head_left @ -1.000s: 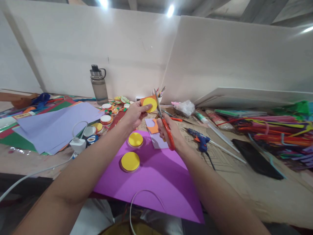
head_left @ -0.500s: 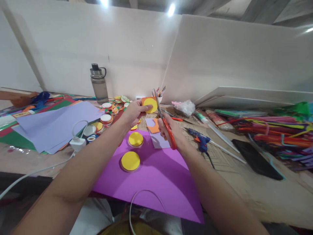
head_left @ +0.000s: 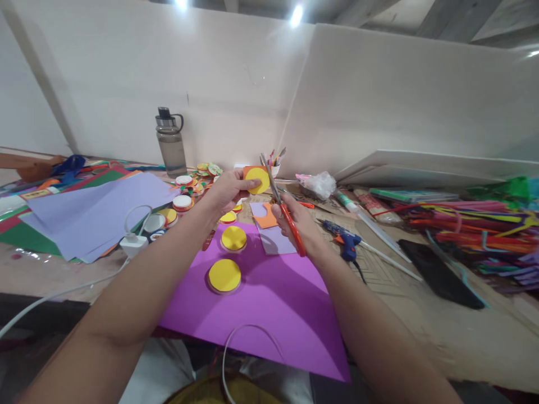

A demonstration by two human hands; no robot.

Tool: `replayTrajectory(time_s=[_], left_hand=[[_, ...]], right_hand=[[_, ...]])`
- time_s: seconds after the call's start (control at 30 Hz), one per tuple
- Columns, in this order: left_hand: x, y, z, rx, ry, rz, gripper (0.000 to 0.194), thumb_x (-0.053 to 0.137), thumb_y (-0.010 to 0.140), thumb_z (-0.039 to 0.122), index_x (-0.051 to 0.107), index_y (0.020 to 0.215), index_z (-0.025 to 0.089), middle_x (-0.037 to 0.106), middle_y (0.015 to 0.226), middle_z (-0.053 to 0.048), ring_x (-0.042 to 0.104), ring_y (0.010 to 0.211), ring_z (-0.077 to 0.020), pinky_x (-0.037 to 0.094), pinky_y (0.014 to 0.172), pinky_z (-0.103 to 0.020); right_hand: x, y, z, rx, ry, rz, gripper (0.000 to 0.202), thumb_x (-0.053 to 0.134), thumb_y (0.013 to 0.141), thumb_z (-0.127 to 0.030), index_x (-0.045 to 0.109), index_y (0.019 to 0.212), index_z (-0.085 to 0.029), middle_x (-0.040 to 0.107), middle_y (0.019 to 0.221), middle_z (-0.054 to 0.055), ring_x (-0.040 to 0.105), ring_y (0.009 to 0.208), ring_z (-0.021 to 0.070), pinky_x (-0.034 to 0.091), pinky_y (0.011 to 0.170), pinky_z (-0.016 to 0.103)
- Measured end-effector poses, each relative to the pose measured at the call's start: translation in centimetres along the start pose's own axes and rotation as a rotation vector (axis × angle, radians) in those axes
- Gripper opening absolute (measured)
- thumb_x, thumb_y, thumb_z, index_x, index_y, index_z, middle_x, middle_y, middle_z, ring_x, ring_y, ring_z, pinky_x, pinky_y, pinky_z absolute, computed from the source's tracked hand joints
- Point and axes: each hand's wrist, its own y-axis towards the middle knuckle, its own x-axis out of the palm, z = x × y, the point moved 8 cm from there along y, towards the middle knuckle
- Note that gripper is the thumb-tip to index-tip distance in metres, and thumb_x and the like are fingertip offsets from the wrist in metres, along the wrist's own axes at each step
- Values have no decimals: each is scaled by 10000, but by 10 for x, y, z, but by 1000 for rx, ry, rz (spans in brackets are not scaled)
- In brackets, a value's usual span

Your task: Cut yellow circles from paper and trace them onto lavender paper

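Between thumb and fingers, my left hand (head_left: 231,189) pinches a yellow paper circle (head_left: 257,180) with orange paper (head_left: 251,169) behind it. My right hand (head_left: 298,220) is closed on red-handled scissors (head_left: 290,221). The blades stand at the right edge of the yellow circle, slightly parted at the tips. Below the hands lies a large purple sheet (head_left: 269,314) carrying two yellow discs, a nearer one (head_left: 224,275) and a smaller one (head_left: 233,238). Orange paper scraps (head_left: 265,215) rest on a lilac piece (head_left: 277,241) under my right hand.
Lilac sheets (head_left: 96,213), a white plug adapter (head_left: 133,245) and a water bottle (head_left: 170,143) are at left. To the right are a blue glue gun (head_left: 348,245), a black phone (head_left: 440,272) and a heap of pipe cleaners (head_left: 475,224). A pen cup (head_left: 274,168) stands behind.
The scissors and the yellow circle have shifted slightly; the blades now lean a little more to the left along the circle's right edge. Both hands keep their hold.
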Motion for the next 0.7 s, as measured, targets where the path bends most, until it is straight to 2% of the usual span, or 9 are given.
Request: replayTrajectory(time_s=[0.17, 0.37, 0.7], left_hand=[[-2, -1, 5, -19, 45, -8, 279, 805, 550, 144, 706, 808, 104, 667, 722, -23, 598, 650, -98, 455, 618, -207], [-6, -2, 5, -63, 104, -47, 218, 779, 574, 124, 696, 775, 104, 641, 692, -18, 586, 636, -91, 441, 605, -204], [-11, -1, 2, -117, 183, -111, 209, 757, 575, 112, 667, 764, 115, 626, 689, -8, 552, 597, -70, 391, 534, -179]], right_hand=[[-4, 0, -6, 1, -59, -15, 298, 527, 864, -530, 476, 869, -237, 390, 602, -58, 377, 514, 103, 331, 500, 232], [-7, -1, -8, -7, -127, -58, 299, 518, 872, -518, 463, 838, -226, 426, 615, -46, 399, 526, 106, 329, 505, 234], [-16, -2, -19, -40, -263, -132, 297, 504, 884, -493, 535, 860, -199, 487, 653, -19, 432, 579, 118, 337, 544, 251]])
